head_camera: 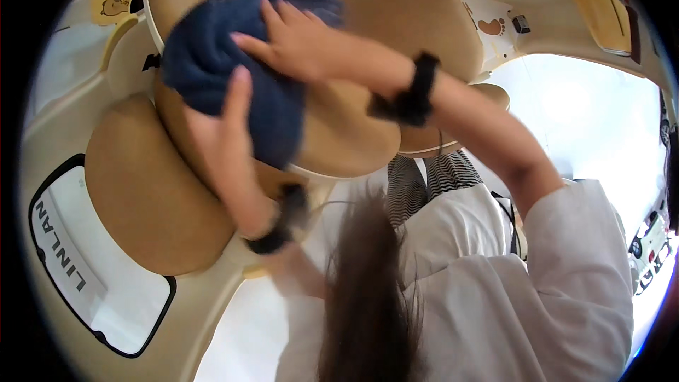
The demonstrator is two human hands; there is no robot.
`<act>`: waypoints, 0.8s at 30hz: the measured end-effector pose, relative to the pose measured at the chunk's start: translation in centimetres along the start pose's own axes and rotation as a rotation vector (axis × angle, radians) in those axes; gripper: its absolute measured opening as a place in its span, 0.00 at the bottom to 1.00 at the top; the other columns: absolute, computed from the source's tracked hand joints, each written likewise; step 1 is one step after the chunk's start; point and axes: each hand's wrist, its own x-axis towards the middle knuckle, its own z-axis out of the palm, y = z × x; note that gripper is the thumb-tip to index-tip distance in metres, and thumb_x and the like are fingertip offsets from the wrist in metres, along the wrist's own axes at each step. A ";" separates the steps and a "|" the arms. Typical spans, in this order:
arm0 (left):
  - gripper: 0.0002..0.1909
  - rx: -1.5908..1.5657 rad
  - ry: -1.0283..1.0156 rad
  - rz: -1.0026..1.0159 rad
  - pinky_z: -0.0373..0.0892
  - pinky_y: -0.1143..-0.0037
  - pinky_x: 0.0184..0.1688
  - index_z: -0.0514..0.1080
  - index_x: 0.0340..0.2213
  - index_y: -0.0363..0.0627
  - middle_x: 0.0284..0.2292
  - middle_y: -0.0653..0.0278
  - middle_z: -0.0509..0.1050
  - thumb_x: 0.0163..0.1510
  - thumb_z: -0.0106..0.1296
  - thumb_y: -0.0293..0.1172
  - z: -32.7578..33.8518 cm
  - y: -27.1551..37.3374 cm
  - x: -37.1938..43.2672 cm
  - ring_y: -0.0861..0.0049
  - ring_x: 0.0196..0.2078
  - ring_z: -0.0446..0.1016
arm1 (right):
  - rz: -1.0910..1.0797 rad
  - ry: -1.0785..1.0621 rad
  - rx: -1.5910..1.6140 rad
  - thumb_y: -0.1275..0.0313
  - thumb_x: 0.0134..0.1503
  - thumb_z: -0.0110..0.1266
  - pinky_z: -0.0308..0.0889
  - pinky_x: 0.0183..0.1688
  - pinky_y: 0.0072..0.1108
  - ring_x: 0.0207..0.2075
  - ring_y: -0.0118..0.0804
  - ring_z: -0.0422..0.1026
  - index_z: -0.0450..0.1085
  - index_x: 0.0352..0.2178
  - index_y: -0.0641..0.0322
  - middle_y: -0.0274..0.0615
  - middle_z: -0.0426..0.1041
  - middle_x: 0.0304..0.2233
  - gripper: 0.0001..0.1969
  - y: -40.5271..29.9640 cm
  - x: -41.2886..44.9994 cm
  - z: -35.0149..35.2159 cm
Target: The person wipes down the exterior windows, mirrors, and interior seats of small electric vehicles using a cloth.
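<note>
A dark blue cloth (pixel 212 42), bunched and folded, is in front of me over a tan car seat (pixel 350 132). My left hand (pixel 220 132) holds its near left side, with the thumb on top and the fingers hidden beneath the fabric. Across the top lies my right hand (pixel 294 40), palm down with the thumb spread from the fingers. Whether those fingers pinch the fabric cannot be seen. A fluffy black band circles each wrist.
Another tan seat part (pixel 154 185) is at the left, beside a black-framed window (pixel 101 260) with lettering in it. At the right is a bright door opening (pixel 589 111). Stickers and a brown footprint decal (pixel 492 26) mark the cream trim. Long hair hangs in the lower middle.
</note>
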 end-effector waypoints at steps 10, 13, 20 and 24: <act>0.41 0.132 -0.211 -0.310 0.70 0.72 0.50 0.68 0.49 0.30 0.45 0.49 0.75 0.43 0.66 0.51 -4.0 2.5 22.0 0.68 0.46 0.75 | 0.005 0.113 -0.100 0.60 0.65 0.29 0.63 0.54 0.43 0.52 0.67 0.66 0.57 0.56 0.75 0.76 0.60 0.53 0.28 2.1 22.5 4.4; 0.36 0.116 -0.298 -0.305 0.71 0.76 0.47 0.69 0.51 0.37 0.45 0.59 0.76 0.48 0.63 0.50 -5.1 2.6 25.5 0.73 0.42 0.76 | 0.084 0.119 0.070 0.57 0.66 0.26 0.61 0.55 0.43 0.53 0.66 0.65 0.59 0.54 0.72 0.73 0.61 0.52 0.28 2.0 21.4 0.5; 0.37 0.072 -0.268 -0.161 0.69 0.75 0.52 0.67 0.53 0.37 0.50 0.59 0.72 0.48 0.62 0.50 -0.1 5.1 18.3 0.74 0.49 0.72 | -0.063 0.083 -0.203 0.62 0.65 0.30 0.66 0.51 0.42 0.45 0.60 0.72 0.68 0.43 0.70 0.65 0.71 0.42 0.23 4.9 17.6 -2.3; 0.40 0.217 -0.331 -0.130 0.68 0.72 0.53 0.67 0.53 0.33 0.50 0.57 0.72 0.46 0.64 0.50 -2.6 6.1 20.4 0.71 0.49 0.72 | -0.158 0.072 -0.315 0.64 0.65 0.32 0.68 0.48 0.40 0.41 0.56 0.76 0.74 0.37 0.69 0.61 0.76 0.36 0.23 1.7 13.6 -3.2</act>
